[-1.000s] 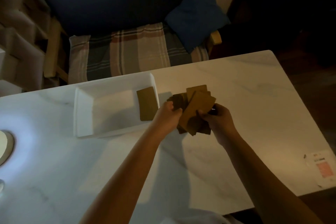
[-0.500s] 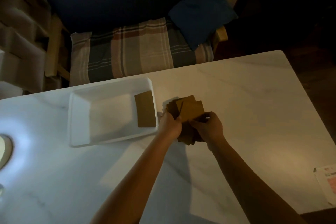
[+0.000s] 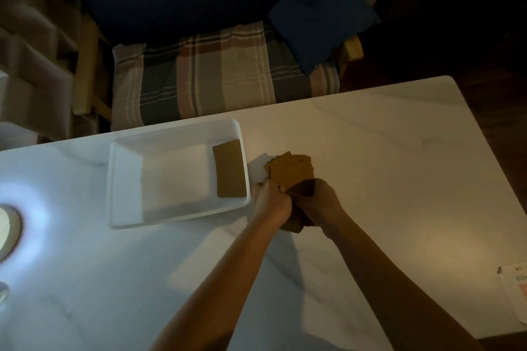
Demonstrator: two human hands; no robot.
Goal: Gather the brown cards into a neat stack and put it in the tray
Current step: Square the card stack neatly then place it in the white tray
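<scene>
A bunch of brown cards is held just above the white table, right of the tray. My left hand grips its left side and my right hand grips its right side. The cards are nearly squared, with a few corners sticking out at the far end and some edges showing below my hands. The white tray lies to the left. One brown card rests flat inside it against the right wall.
The white marble table ends at the right and far edges. A printed paper lies at the right edge. A round bright object sits at the far left. A plaid-cushioned bench with a blue pillow stands beyond.
The fanned, loose cards have been pressed together into a tighter bunch between both hands. The hands have closed in toward each other.
</scene>
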